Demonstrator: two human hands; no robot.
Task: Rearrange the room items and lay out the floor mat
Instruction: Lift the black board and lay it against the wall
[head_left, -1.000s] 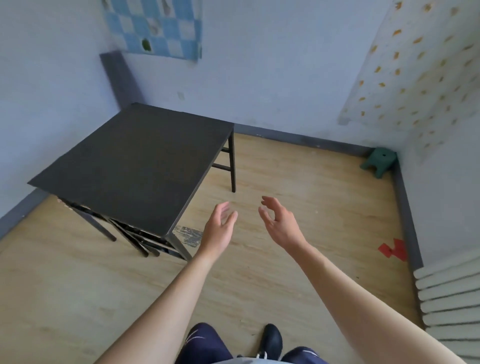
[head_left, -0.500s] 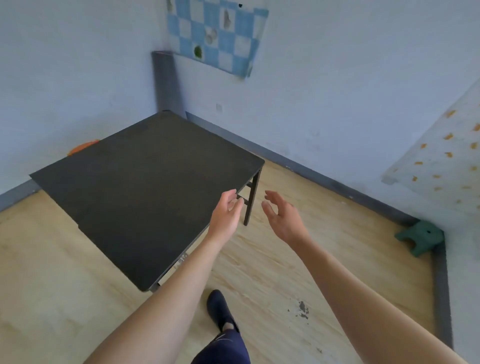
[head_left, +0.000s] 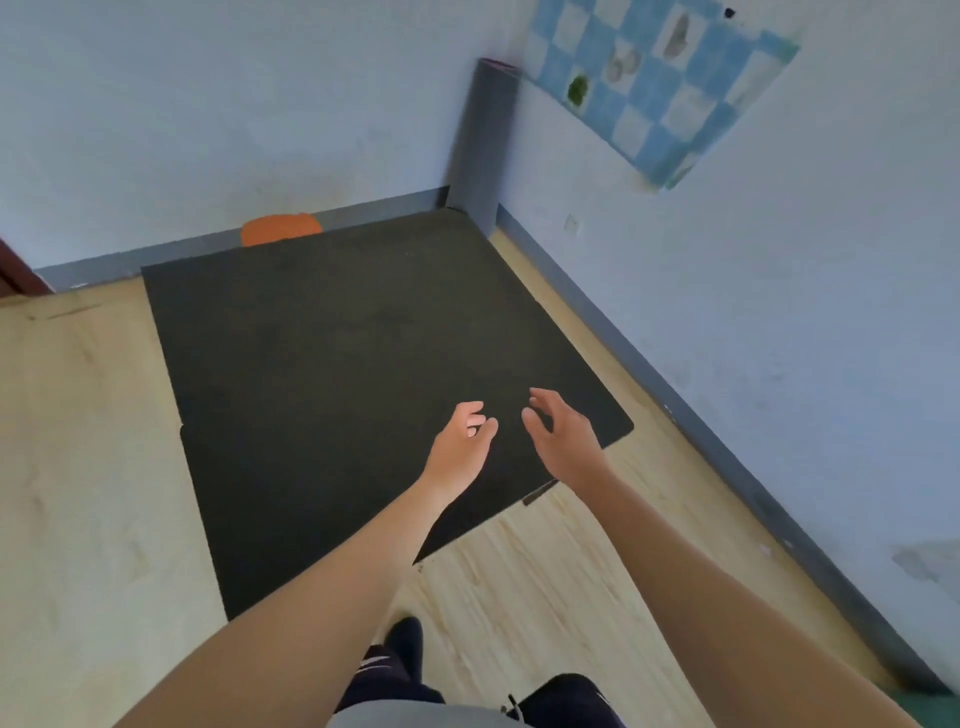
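1. Floor mat: your head view shows no flat mat on the floor. The likely candidate is the grey rolled cylinder (head_left: 482, 140) standing upright in the wall corner at about 12 o'clock — I judge it a rolled mat, not a certainty.
2. The roll's long axis runs vertical, and it lies straight past the far corner of the black table (head_left: 337, 374), touching or just behind that corner; I cannot tell which.
3. Your left hand (head_left: 460, 449) and right hand (head_left: 563, 439) both hover over the table's near-right part, fingers loosely spread, gripping nothing. They sit close together, palms half facing each other.
4. Your right hand looks slightly nearer the roll, though both are well apart from it — the tabletop lies between.
5. The roll is plain matte grey, with a hint of purple at its top rim.
6. An orange item (head_left: 280, 228) peeks out behind the table at 11 o'clock, against the skirting.
7. To reach the roll you would likely go round or shift the table first.
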